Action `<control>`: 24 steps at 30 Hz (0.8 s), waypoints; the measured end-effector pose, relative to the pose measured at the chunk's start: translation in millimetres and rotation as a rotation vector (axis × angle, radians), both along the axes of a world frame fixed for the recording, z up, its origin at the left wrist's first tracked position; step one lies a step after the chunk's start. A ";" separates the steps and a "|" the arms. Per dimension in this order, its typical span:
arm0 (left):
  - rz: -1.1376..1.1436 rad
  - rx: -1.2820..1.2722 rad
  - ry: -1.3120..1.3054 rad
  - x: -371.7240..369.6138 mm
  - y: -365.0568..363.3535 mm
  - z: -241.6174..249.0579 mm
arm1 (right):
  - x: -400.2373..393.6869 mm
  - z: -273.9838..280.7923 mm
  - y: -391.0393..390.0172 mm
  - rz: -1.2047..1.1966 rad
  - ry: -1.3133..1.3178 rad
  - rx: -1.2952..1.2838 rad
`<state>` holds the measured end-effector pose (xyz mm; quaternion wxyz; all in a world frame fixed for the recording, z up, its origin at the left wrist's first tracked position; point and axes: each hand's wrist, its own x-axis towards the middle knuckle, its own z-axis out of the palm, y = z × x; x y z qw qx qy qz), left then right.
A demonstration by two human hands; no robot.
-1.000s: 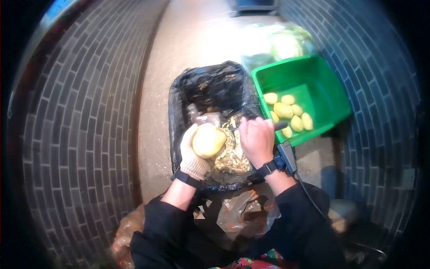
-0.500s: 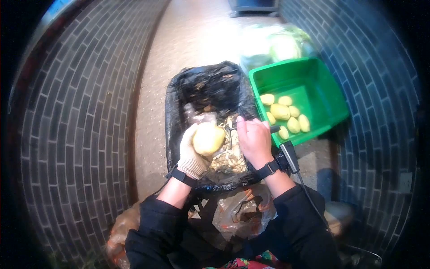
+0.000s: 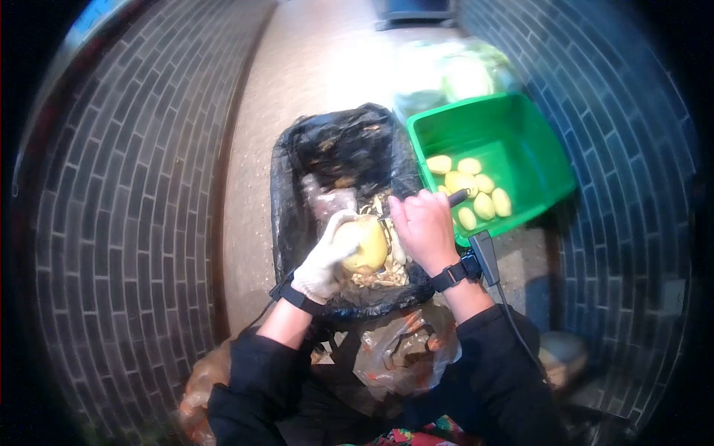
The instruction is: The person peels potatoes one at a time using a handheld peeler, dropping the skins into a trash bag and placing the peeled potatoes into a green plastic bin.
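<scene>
My left hand, in a white knit glove, is closed round a large yellow potato with some brownish skin on its lower side. A dark-handled peeler is gripped in my right hand, which is bare; its head lies close to the potato's upper right side. Both hands are over a bin lined with a black plastic bag. Pale peelings lie inside the bin below the potato, beside a crumpled clear plastic bag.
On the right stands a green tub with several peeled potatoes in it. Behind it is a bagged cabbage. Brick walls rise on both sides. A clear plastic bag sits in front of my body.
My left hand has turned the potato and brought it rightward, nearer the peeler. My right hand still grips the peeler, now tilted more upward at the handle end.
</scene>
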<state>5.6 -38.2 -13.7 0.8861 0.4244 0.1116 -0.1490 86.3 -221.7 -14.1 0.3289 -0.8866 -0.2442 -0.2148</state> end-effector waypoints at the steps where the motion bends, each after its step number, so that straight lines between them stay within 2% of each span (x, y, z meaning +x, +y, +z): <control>1: 0.015 0.120 -0.017 -0.6 1.0 -2.6 | 0.5 1.3 -0.6 0.017 0.011 -0.009; 2: 0.009 0.240 -0.091 -0.6 2.1 -5.6 | -0.1 2.4 -0.5 0.032 0.024 -0.017; 3: -0.004 0.249 -0.091 1.2 0.9 0.3 | -0.4 4.0 0.4 0.019 0.025 -0.008; 5: -0.069 0.758 -0.262 3.5 -2.3 14.1 | -2.6 7.4 2.2 0.006 0.064 0.001; 9: -0.016 0.940 -0.371 7.0 -1.2 1.8 | -8.0 6.9 11.4 0.024 -0.024 -0.009; 11: -0.061 0.991 -0.355 7.8 -0.3 6.5 | -10.1 3.4 16.0 0.124 -0.006 0.056; 13: -0.104 1.040 -0.339 7.1 3.0 4.2 | -7.4 -2.3 17.3 0.107 -0.025 0.054; 15: -0.115 0.918 -0.298 7.7 8.2 0.1 | -2.5 -8.4 17.5 0.077 -0.057 0.117; 17: -0.122 0.911 -0.296 8.0 11.0 6.0 | 1.0 -12.9 18.1 0.038 -0.054 0.095; 19: -0.130 0.903 -0.293 6.6 11.6 17.4 | 6.6 -12.2 15.0 -0.102 -0.083 -0.043; 20: -0.134 0.895 -0.343 4.0 11.5 24.2 | 12.6 -19.6 11.3 -0.178 -0.100 -0.203; 22: -0.148 0.886 -0.400 5.8 12.9 26.1 | 15.1 -22.2 2.6 -0.188 -0.009 -0.199; 24: -0.054 1.038 -0.484 4.4 16.9 19.9 | 10.6 -15.7 5.0 -0.154 0.098 -0.160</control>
